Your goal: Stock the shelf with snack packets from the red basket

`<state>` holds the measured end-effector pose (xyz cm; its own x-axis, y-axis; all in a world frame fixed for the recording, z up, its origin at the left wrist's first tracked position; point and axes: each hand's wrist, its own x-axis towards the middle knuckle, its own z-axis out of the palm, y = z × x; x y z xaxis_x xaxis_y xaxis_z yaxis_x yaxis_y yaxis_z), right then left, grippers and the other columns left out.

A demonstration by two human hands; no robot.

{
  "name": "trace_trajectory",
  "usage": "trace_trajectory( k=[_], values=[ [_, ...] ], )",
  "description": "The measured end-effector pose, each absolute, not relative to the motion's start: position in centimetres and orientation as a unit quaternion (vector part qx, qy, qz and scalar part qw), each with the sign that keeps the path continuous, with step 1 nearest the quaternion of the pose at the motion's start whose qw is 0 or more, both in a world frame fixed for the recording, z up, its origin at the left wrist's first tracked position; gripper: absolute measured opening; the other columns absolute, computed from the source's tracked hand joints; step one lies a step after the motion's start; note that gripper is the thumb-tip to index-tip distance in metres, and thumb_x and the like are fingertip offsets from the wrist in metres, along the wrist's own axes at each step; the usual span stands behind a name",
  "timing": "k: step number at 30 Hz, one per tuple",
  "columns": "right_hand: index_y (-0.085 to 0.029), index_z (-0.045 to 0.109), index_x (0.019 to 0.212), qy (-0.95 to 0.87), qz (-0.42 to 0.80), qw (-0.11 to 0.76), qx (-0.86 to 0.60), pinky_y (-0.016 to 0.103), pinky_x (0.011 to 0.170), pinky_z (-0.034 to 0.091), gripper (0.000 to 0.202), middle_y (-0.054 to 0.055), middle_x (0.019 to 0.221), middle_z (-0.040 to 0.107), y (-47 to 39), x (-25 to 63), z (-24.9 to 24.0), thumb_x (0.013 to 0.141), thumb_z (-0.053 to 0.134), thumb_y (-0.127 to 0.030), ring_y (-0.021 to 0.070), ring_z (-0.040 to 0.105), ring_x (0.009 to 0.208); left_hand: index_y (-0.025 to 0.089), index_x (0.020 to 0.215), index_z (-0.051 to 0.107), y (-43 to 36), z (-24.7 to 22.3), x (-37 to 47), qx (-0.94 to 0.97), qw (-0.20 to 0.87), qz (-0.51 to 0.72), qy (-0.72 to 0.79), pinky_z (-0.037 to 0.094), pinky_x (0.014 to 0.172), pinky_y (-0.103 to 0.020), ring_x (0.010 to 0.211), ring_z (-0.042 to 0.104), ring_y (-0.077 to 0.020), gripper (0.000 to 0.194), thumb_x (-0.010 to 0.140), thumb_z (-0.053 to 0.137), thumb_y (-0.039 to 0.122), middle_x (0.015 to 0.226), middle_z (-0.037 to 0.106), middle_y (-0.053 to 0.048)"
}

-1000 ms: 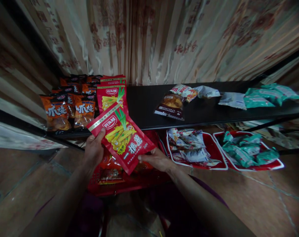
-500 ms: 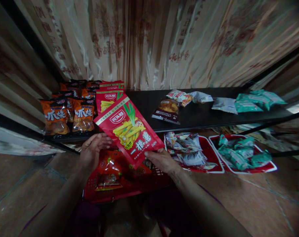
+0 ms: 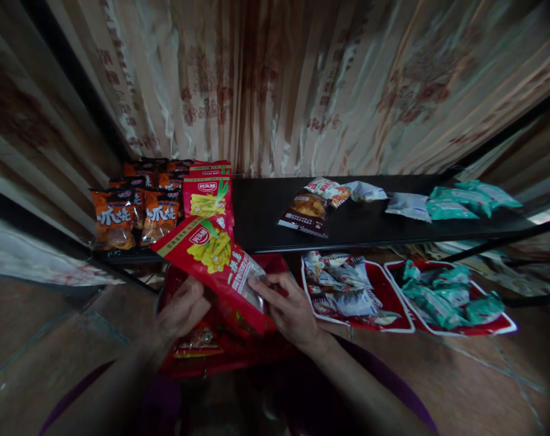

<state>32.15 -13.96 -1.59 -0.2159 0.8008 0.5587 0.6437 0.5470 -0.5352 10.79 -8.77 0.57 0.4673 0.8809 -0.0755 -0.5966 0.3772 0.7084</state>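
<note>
A red snack packet [image 3: 202, 257] with yellow sticks pictured on it is held slanting in front of the shelf. My right hand [image 3: 291, 309] grips its lower right end, fingers lying over a grey panel. Curled against its lower left edge is my left hand [image 3: 182, 312], thumb at the edge; the other fingertips are partly hidden. Under the packet and hands sits a red basket [image 3: 184, 366] with bags in it, among them a shiny snack bag [image 3: 197, 342]. Similar red packets [image 3: 206, 192] stand upright on the shelf just behind.
Orange-and-black snack bags [image 3: 115, 219] stand at the left of the black shelf [image 3: 257, 212]. A brown snack bag [image 3: 304, 212], white packets [image 3: 406, 206] and green packets [image 3: 452, 203] lie further right. Below are two red-and-white baskets [image 3: 390, 293] of packets. Dark posts and a curtain [image 3: 275, 79] surround the shelf.
The red packet has turned and dropped slightly to the left, now showing a grey panel. My left hand has closed at its edge, and my right hand's fingers have moved onto its front.
</note>
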Motion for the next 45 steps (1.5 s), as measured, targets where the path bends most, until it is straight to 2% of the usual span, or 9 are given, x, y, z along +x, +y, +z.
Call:
trace_trajectory(
  k=[5,9,13,17,19,24,28,34,45],
  values=[
    [-0.035,0.042,0.136,-0.814,0.008,0.307,-0.493,0.028,0.068,0.051,0.061,0.007,0.093,0.058,-16.0,29.9,-3.7,0.083,0.048,-0.005,0.0180,0.056,0.083,0.019,0.125,0.053,-8.6,-0.3,11.6,0.205,0.824,0.446,0.284,0.039,0.103,-0.047,0.117,0.054,-0.0299,0.052,0.079,0.060,0.043,0.115,0.066,-0.009],
    [-0.035,0.037,0.139,-0.814,0.059,0.296,-0.496,0.030,0.072,0.052,0.066,0.007,0.098,0.057,-16.7,29.3,-4.8,0.081,0.046,-0.003,0.0185,0.057,0.087,0.015,0.124,0.054,-8.1,-0.7,11.9,0.161,0.827,0.447,0.301,0.042,0.100,-0.047,0.111,0.059,-0.0292,0.047,0.085,0.050,0.040,0.111,0.068,-0.011],
    [-0.031,0.044,0.134,-0.744,0.197,0.375,-0.516,0.035,0.082,0.051,0.054,0.008,0.107,0.055,-16.3,29.8,-5.1,0.083,0.047,-0.011,0.0195,0.056,0.095,0.013,0.124,0.054,-7.7,-1.2,11.4,0.137,0.813,0.451,0.341,0.046,0.095,-0.046,0.101,0.064,-0.0279,0.046,0.088,0.048,0.040,0.106,0.070,-0.011],
    [-0.027,0.053,0.121,-0.467,0.356,0.510,-0.629,0.040,0.088,0.048,0.040,0.007,0.107,0.058,-15.4,29.9,-5.4,0.081,0.060,-0.032,0.0213,0.057,0.098,0.014,0.124,0.054,-7.3,-1.4,10.8,0.141,0.802,0.471,0.339,0.047,0.094,-0.044,0.100,0.065,-0.0269,0.047,0.087,0.048,0.042,0.107,0.070,-0.011],
    [-0.027,0.057,0.112,-0.313,0.487,0.543,-0.608,0.040,0.088,0.049,0.041,0.006,0.107,0.061,-15.1,29.5,-5.7,0.075,0.068,-0.041,0.0209,0.060,0.097,0.015,0.125,0.054,-7.3,-1.4,10.8,0.147,0.797,0.482,0.333,0.046,0.095,-0.044,0.101,0.064,-0.0266,0.047,0.087,0.049,0.043,0.108,0.069,-0.010],
    [-0.026,0.067,0.090,-0.131,0.711,0.526,-0.448,0.038,0.091,0.048,0.032,0.000,0.101,0.069,-15.3,28.1,-5.7,0.062,0.082,-0.033,0.0169,0.064,0.094,0.016,0.123,0.055,-7.4,-1.1,11.4,0.138,0.803,0.472,0.337,0.044,0.099,-0.042,0.107,0.061,-0.0254,0.047,0.088,0.047,0.045,0.110,0.069,-0.009],
    [-0.023,0.068,0.076,-0.058,0.741,0.521,-0.421,0.034,0.086,0.051,0.022,-0.003,0.084,0.073,-15.1,27.9,-5.4,0.060,0.083,-0.024,0.0129,0.066,0.080,0.016,0.123,0.055,-7.5,-0.9,11.9,0.144,0.808,0.470,0.323,0.041,0.101,-0.045,0.112,0.059,-0.0270,0.046,0.088,0.046,0.044,0.112,0.068,-0.009],
    [-0.024,0.069,0.076,-0.021,0.725,0.534,-0.435,0.024,0.078,0.051,0.030,-0.006,0.082,0.074,-14.5,28.3,-5.2,0.052,0.087,-0.021,0.0090,0.067,0.079,0.014,0.123,0.055,-6.9,0.4,11.6,0.156,0.802,0.499,0.287,0.038,0.103,-0.047,0.117,0.055,-0.0285,0.045,0.087,0.046,0.039,0.115,0.067,-0.010],
    [-0.021,0.069,0.070,-0.039,0.716,0.527,-0.457,0.028,0.079,0.051,0.023,-0.003,0.077,0.074,-14.4,28.5,-5.6,0.055,0.086,-0.025,0.0112,0.067,0.074,0.012,0.123,0.054,-5.4,0.1,10.5,0.148,0.772,0.529,0.319,0.041,0.100,-0.044,0.107,0.061,-0.0261,0.040,0.090,0.044,0.032,0.110,0.069,-0.011]
  ],
)
